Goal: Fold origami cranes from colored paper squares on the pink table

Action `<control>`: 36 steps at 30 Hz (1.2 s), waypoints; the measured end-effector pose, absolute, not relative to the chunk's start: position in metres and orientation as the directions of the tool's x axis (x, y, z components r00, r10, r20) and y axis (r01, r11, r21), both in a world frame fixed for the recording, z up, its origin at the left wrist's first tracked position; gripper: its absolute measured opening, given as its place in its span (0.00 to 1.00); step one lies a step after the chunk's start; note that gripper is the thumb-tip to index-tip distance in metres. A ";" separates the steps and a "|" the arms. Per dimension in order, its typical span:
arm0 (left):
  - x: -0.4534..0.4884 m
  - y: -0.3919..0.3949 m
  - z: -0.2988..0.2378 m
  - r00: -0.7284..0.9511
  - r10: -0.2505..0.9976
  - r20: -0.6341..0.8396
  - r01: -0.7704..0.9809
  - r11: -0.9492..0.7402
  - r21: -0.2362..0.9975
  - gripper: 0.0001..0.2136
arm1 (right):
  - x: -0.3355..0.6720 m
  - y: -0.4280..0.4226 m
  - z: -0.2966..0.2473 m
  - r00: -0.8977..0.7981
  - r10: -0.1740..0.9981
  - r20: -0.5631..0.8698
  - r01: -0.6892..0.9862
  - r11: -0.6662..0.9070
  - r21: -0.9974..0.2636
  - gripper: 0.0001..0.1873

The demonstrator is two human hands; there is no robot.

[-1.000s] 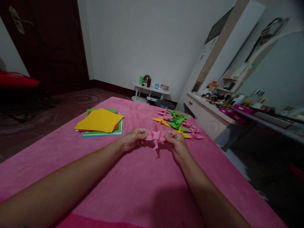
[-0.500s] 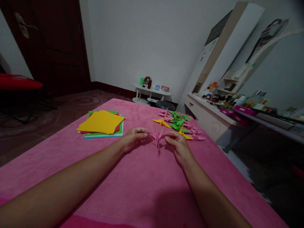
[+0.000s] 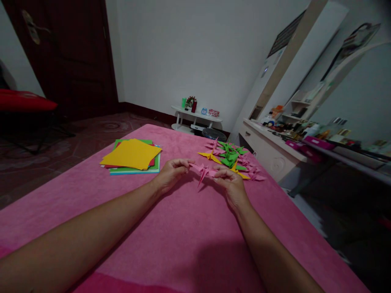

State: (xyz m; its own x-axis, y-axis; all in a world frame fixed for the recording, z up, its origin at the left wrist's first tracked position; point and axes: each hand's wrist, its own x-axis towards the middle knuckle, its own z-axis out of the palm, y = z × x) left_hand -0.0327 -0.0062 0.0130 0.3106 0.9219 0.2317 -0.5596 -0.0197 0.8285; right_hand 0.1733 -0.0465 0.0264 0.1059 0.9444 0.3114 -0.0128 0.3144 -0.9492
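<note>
A pink origami crane [image 3: 204,171] is stretched between my two hands over the pink cloth [image 3: 171,228]. My left hand [image 3: 172,174] pinches the tip of one wing. The other wing is pinched by my right hand [image 3: 230,183]. A pointed end of the crane hangs down towards me. Just beyond my right hand lies a group of folded cranes: green ones [image 3: 230,154], pink ones [image 3: 252,171] and a yellow crane [image 3: 210,156] at its left side. Left of my left hand is a stack of square paper with yellow sheets [image 3: 132,154] on top.
A white low shelf [image 3: 197,115] with small items stands by the far wall. On the right is a dressing table [image 3: 271,142] crowded with bottles and boxes. A red-topped seat [image 3: 24,101] and a dark door [image 3: 67,53] are at the left.
The crane's wings have spread wider and flatter, and its hanging point now slants left. My hands still grip both wings and have barely moved. The view has shifted slightly.
</note>
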 end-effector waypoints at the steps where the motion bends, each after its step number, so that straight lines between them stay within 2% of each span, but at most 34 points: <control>1: -0.033 -0.006 0.013 0.300 0.924 0.238 -0.566 -0.029 0.824 0.06 | 0.173 -0.046 0.026 0.105 0.937 0.332 0.008 0.333 -0.943 0.06; 7: -0.034 -0.008 0.015 0.290 0.925 0.246 -0.597 -0.027 0.802 0.05 | 0.171 -0.046 0.025 0.086 0.899 0.429 0.066 0.424 -0.903 0.05; 15: -0.032 -0.008 0.014 0.283 0.938 0.199 -0.598 0.010 0.801 0.05 | 0.168 -0.049 0.028 0.085 0.879 0.469 0.100 0.461 -0.882 0.07; 22: -0.031 -0.009 0.014 0.202 0.953 0.226 -0.510 -0.094 0.855 0.09 | 0.169 -0.049 0.026 0.065 0.873 0.484 0.157 0.470 -0.868 0.06; 28: -0.029 -0.008 0.007 0.274 0.933 0.232 -0.449 -0.089 0.889 0.13 | 0.168 -0.049 0.026 0.078 0.853 0.515 0.185 0.495 -0.849 0.05; 31: -0.028 -0.010 0.006 0.319 0.927 0.198 -0.434 -0.043 0.900 0.16 | 0.167 -0.049 0.026 0.122 0.881 0.458 0.134 0.442 -0.887 0.04; 36: -0.027 -0.012 0.008 0.317 0.933 0.169 -0.404 -0.028 0.914 0.15 | 0.167 -0.050 0.025 0.188 0.939 0.289 -0.048 0.302 -0.952 0.08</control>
State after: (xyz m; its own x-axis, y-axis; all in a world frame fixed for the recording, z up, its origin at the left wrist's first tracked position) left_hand -0.0273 -0.0120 0.0077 0.3168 0.9334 0.1686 -0.4036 -0.0282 0.9145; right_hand 0.1673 -0.0502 0.0247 0.1884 0.9387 0.2887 -0.0479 0.3025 -0.9520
